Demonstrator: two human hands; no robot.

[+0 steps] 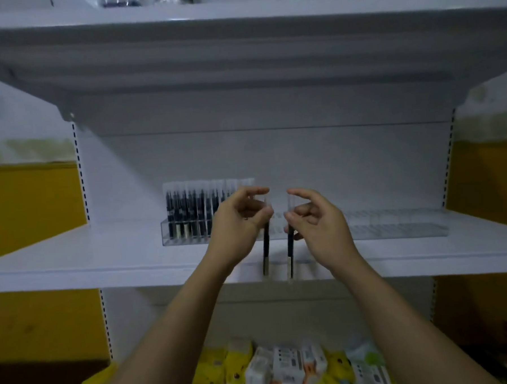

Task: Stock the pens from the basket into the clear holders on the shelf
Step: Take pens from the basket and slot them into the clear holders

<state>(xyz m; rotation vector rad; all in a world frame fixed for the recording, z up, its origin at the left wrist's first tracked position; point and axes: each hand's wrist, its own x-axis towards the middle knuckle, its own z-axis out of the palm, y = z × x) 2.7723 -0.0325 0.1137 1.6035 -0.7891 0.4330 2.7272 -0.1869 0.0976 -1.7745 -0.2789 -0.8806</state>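
Black-barrelled, clear-capped pens are light, stiff and smooth, so we judge a fingertip pinch near the cap end sufficient; a loose hold may let them slip. Our left hand [236, 222] pinches the first pen [266, 250] upright by its upper part, and our right hand [318, 223] pinches the second pen [290, 248] likewise. Both hang in front of the shelf [73, 260] edge, just short of the clear holder [395, 228]. Its left slots carry stocked pens [188, 212]; its right slots look vacant. Insert each pen vertically, without force.
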